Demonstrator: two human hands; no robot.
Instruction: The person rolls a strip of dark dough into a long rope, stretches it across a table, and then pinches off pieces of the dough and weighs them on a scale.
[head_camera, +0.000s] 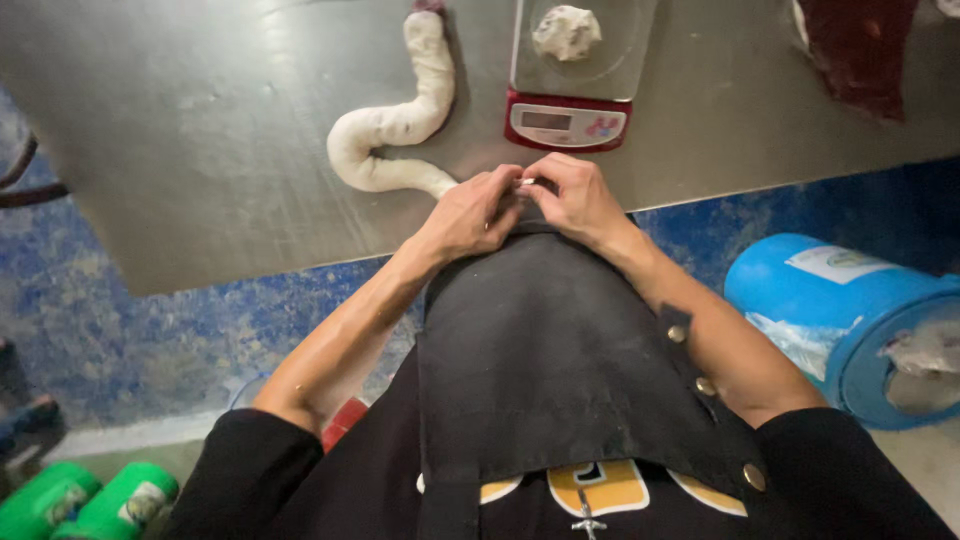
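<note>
At the near desk (200, 150) edge, the left hand (468, 215) and right hand (578, 200) pinch a small dough piece (526, 183) between them, probably portioning; next, it likely joins the lump (566, 32) on the scale (566, 122).

Left hand (468, 215) and right hand (575, 200) pinch a small dough piece (526, 183) beside the scale (568, 118).

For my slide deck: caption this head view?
Both hands pinch dough off a long roll beside a scale.
</note>
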